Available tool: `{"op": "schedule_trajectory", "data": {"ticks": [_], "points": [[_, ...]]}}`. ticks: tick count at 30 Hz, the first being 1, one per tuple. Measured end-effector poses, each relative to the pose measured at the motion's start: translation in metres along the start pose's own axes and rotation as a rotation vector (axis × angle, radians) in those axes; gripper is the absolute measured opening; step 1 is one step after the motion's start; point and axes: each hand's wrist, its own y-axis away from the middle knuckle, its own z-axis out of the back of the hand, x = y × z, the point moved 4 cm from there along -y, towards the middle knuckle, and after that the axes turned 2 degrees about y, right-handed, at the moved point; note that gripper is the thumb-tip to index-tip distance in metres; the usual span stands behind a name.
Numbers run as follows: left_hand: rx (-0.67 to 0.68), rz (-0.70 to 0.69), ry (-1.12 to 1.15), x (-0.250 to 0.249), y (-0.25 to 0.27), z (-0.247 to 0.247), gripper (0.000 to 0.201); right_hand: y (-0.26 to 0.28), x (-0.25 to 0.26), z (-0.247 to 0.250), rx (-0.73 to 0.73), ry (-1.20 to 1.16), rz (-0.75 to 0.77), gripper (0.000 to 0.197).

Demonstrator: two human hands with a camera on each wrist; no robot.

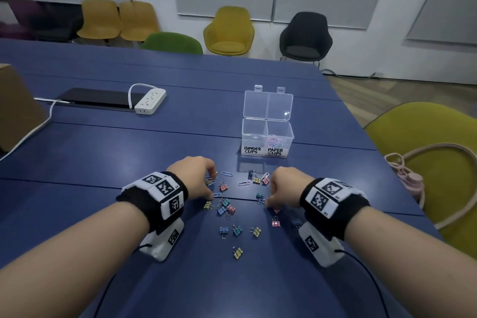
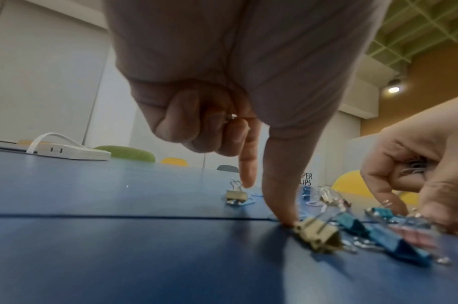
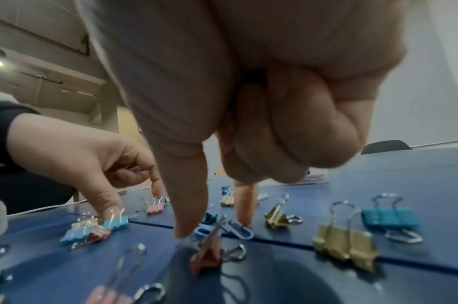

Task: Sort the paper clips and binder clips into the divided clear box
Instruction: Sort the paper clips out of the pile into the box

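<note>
Head view, two hands (image 1: 196,178), one box (image 1: 267,137)

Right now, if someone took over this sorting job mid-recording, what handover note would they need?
Left hand: fingers curled on gathered paper clips, thumb and forefinger down on the blue table.
Right hand: the same, paper clips in its palm, reaching for a blue paper clip.
Clear box: lid open; paper-clip side holds some, binder-clip side looks empty.
Left: all binder clips and a few loose paper clips.
</note>
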Motion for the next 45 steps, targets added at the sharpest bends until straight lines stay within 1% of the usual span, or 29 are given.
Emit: {"op": "schedule_trajectory", "data": {"ticks": [2,4,7,11,13,16,19,21,22,23,24,25,26,27,28,30,31,33,35,36,38,40,42,44,45], "points": [[0.021,0.017,-0.029,0.0,-0.004,-0.001,0.046,-0.007,0.005,-0.003,0.023,0.029,-0.007,0.025],[0.033,0.03,-0.019,0.0,-0.007,-0.001,0.041,-0.011,0.012,-0.005,0.049,0.078,-0.005,0.025],[0.032,0.038,0.01,-0.001,-0.01,-0.002,0.032,-0.015,0.019,-0.007,0.085,0.138,-0.003,0.035],[0.04,0.022,0.019,-0.004,-0.016,-0.004,0.015,-0.016,0.021,-0.008,0.111,0.195,-0.012,0.036],[0.077,0.018,-0.001,-0.006,-0.02,-0.006,0.015,-0.016,0.021,-0.009,0.115,0.215,-0.013,0.036],[0.137,0.02,-0.098,-0.011,-0.022,-0.011,0.011,-0.015,0.023,-0.009,0.128,0.239,-0.009,0.035],[0.151,0.038,-0.152,-0.012,-0.019,-0.011,0.022,-0.013,0.024,-0.009,0.113,0.245,-0.005,0.035],[0.131,0.025,-0.121,-0.011,-0.016,-0.01,0.021,-0.008,0.025,-0.009,0.104,0.238,0.022,0.037],[0.112,0.017,-0.059,-0.01,-0.015,-0.009,0.018,-0.006,0.025,-0.009,0.099,0.219,0.042,0.038],[0.09,0.023,0.059,-0.008,-0.013,-0.007,0.015,-0.003,0.024,-0.008,0.097,0.181,0.063,0.039],[0.071,0.048,0.251,-0.005,-0.011,-0.004,0.017,0.0,0.021,-0.005,0.094,0.111,0.079,0.039],[0.057,0.102,0.536,-0.001,-0.007,-0.002,0.022,0.004,0.016,-0.003,0.093,-0.002,0.081,0.038],[0.042,0.173,0.86,0.004,-0.005,-0.001,0.026,0.006,0.01,-0.001,0.096,-0.181,0.069,0.035],[0.041,0.234,1.157,0.009,-0.001,-0.002,0.027,0.009,0.005,-0.001,0.117,-0.438,0.047,0.031],[0.056,0.267,1.402,0.014,0.002,-0.003,0.026,0.012,0.0,-0.003,0.148,-0.753,0.031,0.027],[0.111,0.261,1.718,0.02,0.008,-0.004,0.024,0.013,-0.005,-0.005,0.205,-1.362,0.019,0.026],[0.123,0.244,1.832,0.022,0.011,-0.003,0.023,0.014,-0.006,-0.006,0.229,-1.583,0.013,0.024],[0.109,0.238,2.009,0.026,0.013,-0.002,0.02,0.015,-0.005,-0.006,0.234,-1.871,0.017,0.017],[0.073,0.238,2.087,0.029,0.014,-0.004,0.021,0.014,-0.004,-0.006,0.2,-2.019,0.035,0.009],[0.053,0.247,2.105,0.03,0.014,-0.005,0.021,0.013,-0.003,-0.006,0.181,-2.056,0.042,0.01],[0.034,0.276,2.116,0.032,0.013,-0.006,0.019,0.008,-0.001,-0.007,0.161,-2.065,0.037,0.012],[0.053,0.315,2.091,0.033,0.012,-0.004,0.013,0.001,0.001,-0.008,0.171,-2.021,0.008,0.012],[0.089,0.377,1.978,0.036,0.008,-0.005,0.006,-0.007,0.003,-0.006,0.179,-1.962,-0.02,0.018],[0.119,0.437,1.77,0.043,0.002,-0.01,0.027,-0.014,0.004,0.0,0.143,-1.905,-0.032,0.024],[0.102,0.431,1.606,0.047,-0.002,-0.01,0.033,-0.016,0.005,0.004,0.112,-1.867,-0.033,0.027]]}}
